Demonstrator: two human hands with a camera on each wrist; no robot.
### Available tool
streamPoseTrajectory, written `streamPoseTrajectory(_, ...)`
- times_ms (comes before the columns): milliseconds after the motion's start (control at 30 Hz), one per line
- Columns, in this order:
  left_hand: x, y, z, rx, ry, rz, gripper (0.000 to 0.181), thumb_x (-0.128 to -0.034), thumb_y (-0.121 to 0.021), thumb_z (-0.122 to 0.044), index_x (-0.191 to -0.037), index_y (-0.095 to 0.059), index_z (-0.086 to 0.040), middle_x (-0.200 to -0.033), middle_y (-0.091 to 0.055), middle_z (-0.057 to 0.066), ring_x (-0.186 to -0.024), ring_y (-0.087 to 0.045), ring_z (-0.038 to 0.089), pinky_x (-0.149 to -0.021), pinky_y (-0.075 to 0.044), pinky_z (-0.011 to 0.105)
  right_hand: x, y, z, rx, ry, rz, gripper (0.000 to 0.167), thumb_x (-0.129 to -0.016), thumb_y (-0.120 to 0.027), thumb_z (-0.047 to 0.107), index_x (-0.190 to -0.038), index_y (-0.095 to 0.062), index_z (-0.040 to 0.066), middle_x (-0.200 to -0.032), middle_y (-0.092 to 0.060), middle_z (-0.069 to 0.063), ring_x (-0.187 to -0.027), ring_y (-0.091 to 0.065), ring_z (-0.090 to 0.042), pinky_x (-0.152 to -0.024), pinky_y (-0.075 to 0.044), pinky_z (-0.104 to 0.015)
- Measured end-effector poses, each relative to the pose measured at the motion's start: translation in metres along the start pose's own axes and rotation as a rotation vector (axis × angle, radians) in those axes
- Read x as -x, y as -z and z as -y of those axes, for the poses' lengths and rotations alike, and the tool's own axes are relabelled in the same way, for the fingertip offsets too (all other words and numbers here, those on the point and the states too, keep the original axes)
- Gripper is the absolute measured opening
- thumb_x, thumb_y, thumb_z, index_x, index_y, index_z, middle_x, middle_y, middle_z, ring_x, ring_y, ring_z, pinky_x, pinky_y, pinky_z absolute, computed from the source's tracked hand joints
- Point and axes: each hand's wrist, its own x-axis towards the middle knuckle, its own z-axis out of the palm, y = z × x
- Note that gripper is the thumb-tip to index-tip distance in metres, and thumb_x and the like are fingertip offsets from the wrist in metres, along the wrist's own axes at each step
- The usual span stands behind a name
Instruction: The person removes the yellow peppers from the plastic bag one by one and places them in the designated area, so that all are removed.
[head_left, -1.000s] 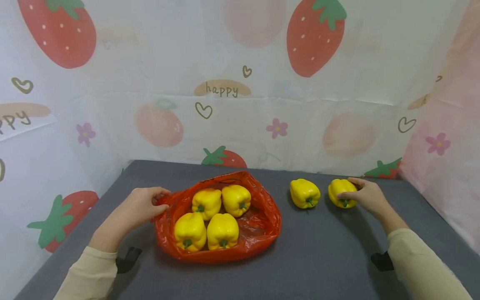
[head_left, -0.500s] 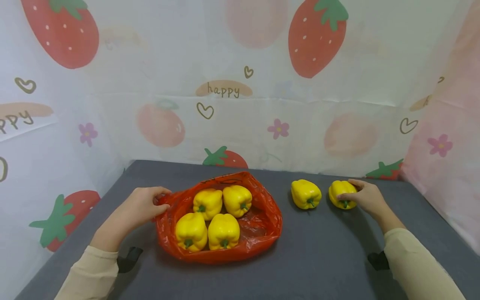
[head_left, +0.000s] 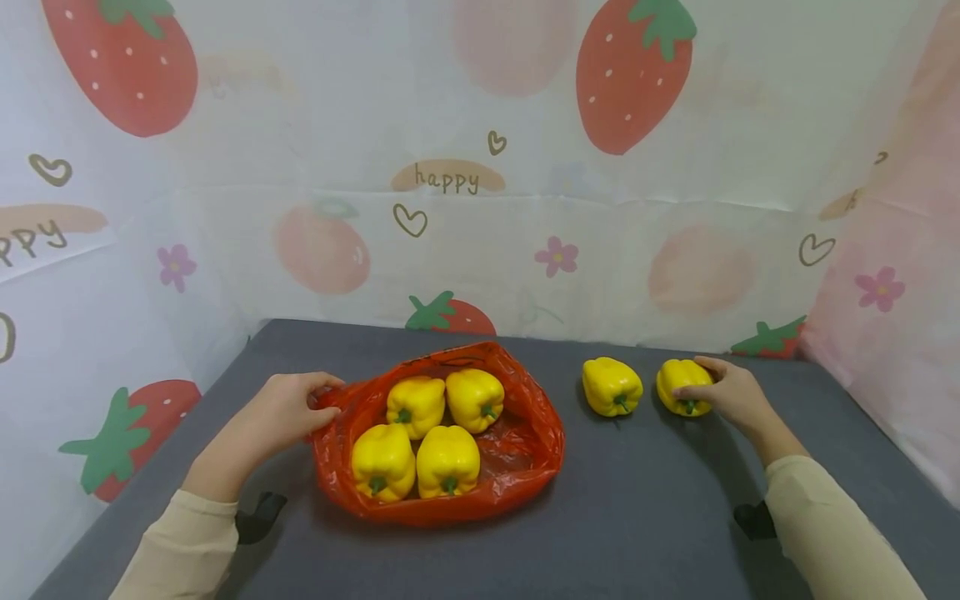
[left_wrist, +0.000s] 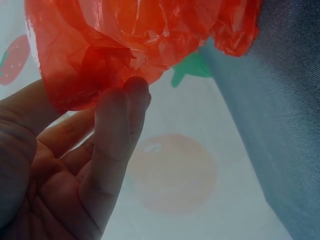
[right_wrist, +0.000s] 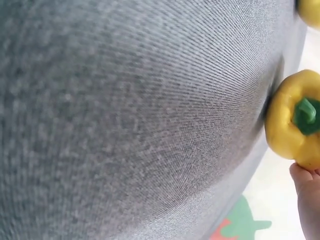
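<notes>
On the left, my left hand [head_left: 288, 407] pinches the left edge of a red plastic bag [head_left: 517, 492] between thumb and fingers. The left wrist view shows the crinkled bag [left_wrist: 165, 30] at the fingertips. The bag's mouth gapes upward, and several yellow bell peppers [head_left: 446, 462] sit inside, with bare bag at their right. At the far right, my right hand [head_left: 738, 404] grips another yellow bell pepper [head_left: 677, 382] from its right side, low at the tabletop. In the right wrist view that pepper [right_wrist: 284, 122] shows its green stem; the hand is partly cut off.
One more yellow bell pepper [head_left: 611, 386] lies on the grey tabletop [head_left: 615, 508] between the bag and the right hand. A white curtain [head_left: 360, 125] printed with strawberries and flowers stands behind the table and along both sides.
</notes>
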Motion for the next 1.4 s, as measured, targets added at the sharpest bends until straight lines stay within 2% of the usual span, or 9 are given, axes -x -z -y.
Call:
streamPoseTrajectory(267,0.0008,-0.0007,0.0009,-0.003,0.012,0.007,0.041,-0.0896,-0.071,-0.015,-0.125,-0.063,0.002,-0.103,-0.071,0.016,-0.077,-0.062,0.016,-0.064,-0.059,0.03,-0.0001,-0.0011,0.0001,0.005,-0.007,0.021,0.092,-0.091,-0.069,0.042,-0.153,-0.022,-0.008,-0.152,-0.028,-0.039,-0.131,-0.04,-0.05,-0.106,-0.042,-0.058)
streamPoseTrajectory(767,-0.0015,0.0013,0.0019,-0.026,-0.002,0.009,0.04,-0.09,-0.071,-0.015,-0.125,-0.062,0.004,-0.101,-0.071,0.017,-0.07,-0.061,0.013,-0.061,-0.057,0.029,0.0,-0.0015,0.0005,0.019,-0.007,0.031,0.094,-0.092,-0.067,0.043,-0.153,-0.019,-0.009,-0.151,-0.03,-0.04,-0.13,-0.041,-0.051,-0.106,-0.042,-0.059)
streamPoseTrajectory(1033,0.0005,0.0008,-0.0005,0.001,0.013,0.013,0.041,-0.0896,-0.071,-0.014,-0.126,-0.062,0.003,-0.101,-0.071,0.016,-0.073,-0.062,0.014,-0.063,-0.059,0.029,-0.0005,0.0,0.0021,-0.018,-0.01,0.047,0.097,-0.091,-0.068,0.046,-0.153,-0.018,-0.009,-0.154,-0.026,-0.038,-0.139,-0.031,-0.053,-0.112,-0.035,-0.061)
streamPoseTrajectory(1400,0.0007,0.0006,-0.0005,0.007,0.02,0.019,0.042,-0.0893,-0.072,-0.014,-0.126,-0.062,0.003,-0.101,-0.071,0.016,-0.074,-0.063,0.014,-0.063,-0.059,0.03,0.0028,0.0003,0.0058,-0.019,-0.006,0.026,0.094,-0.093,-0.065,0.046,-0.153,-0.021,-0.01,-0.153,-0.028,-0.037,-0.138,-0.034,-0.052,-0.111,-0.037,-0.06)
